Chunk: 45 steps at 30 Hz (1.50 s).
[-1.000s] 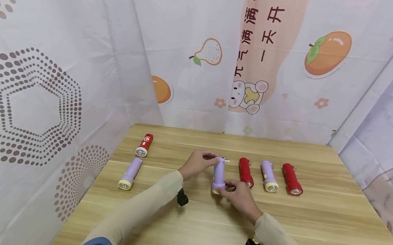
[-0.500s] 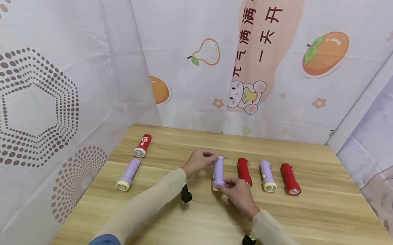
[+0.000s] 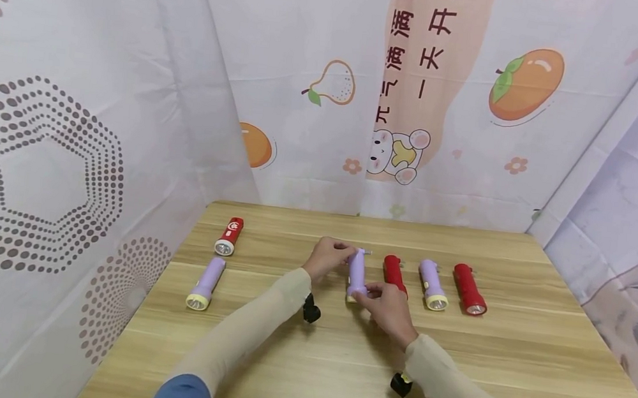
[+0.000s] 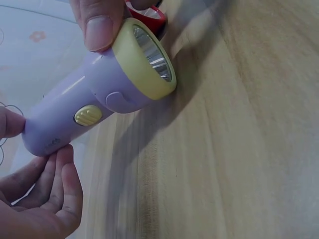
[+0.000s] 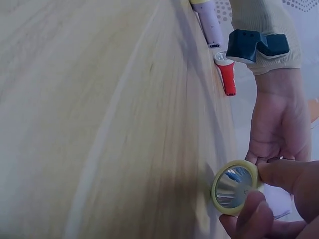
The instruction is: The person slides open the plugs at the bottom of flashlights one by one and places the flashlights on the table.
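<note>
A purple flashlight with a pale yellow head ring is held between both hands near the table's middle. My left hand pinches its tail end, thumb on one side and fingertips on the other, as the left wrist view shows. At the lamp end my right hand grips the head between thumb and fingers. The yellow slide switch faces the left wrist camera. Beside the tail a small metal piece sticks out. The reflector shows in the right wrist view, close to the tabletop.
Right of the hands lie a red flashlight, a purple one and another red one, side by side. At the left are a red-and-white flashlight and a purple one. A printed curtain hangs behind the wooden table.
Both hands have moved the purple flashlight slightly away from me, and its lamp end sits farther back, in line with the row at right. The grip stays on both ends. The other flashlights have not moved.
</note>
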Motion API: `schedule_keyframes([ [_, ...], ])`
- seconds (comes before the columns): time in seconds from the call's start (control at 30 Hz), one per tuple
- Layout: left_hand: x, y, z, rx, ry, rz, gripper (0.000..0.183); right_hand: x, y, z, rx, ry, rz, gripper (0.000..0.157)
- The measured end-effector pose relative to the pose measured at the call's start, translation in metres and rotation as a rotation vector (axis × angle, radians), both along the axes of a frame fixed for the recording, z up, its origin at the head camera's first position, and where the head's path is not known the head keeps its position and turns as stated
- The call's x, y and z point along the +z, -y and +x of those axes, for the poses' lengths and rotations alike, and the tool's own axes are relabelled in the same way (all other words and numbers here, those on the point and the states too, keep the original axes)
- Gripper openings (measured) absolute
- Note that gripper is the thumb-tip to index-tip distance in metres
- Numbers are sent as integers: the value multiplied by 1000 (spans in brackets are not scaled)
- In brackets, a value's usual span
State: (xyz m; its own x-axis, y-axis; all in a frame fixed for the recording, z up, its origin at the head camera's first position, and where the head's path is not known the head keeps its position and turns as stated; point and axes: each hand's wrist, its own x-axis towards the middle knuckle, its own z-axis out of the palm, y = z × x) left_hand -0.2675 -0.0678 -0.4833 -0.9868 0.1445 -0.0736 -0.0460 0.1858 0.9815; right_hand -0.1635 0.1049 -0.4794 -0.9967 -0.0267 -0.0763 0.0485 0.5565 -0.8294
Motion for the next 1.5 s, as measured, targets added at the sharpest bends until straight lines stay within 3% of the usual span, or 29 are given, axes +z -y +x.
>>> schedule_keyframes([
  [0.27,-2,-3,-6,25,33,-46,22,4,0,-3,11,-37,15,36],
  [0.6,1,-4,-8,30,100,-73,24,6,1,-11,46,-131,153,33],
  [0.8,-1,-7,-10,-11,108,-93,26,7,-1,-16,55,-100,155,30],
  [1.13,-4,-10,-13,5,115,-166,30,10,-2,-20,72,-17,96,30],
  [1.5,-9,-12,-13,20,115,-167,27,9,-7,-21,84,29,93,30],
])
